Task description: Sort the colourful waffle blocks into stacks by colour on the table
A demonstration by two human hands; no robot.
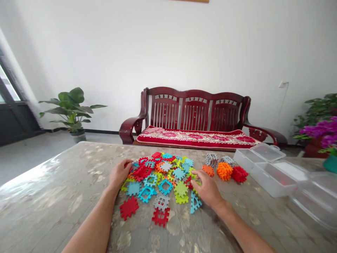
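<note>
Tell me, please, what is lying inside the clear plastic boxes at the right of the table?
The clear plastic boxes show nothing inside through the near walls. Glare hides the far right one's contents. The sorted stacks and loose pieces lie outside, on the table.

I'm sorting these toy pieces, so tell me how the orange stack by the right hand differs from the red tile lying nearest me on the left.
The orange stack is several tiles piled into a chunky block; the red tile is a single flat piece. The stack sits right of the right hand, next to a red stack; the tile lies alone below the left hand. Both have notched, interlocking edges.
</note>
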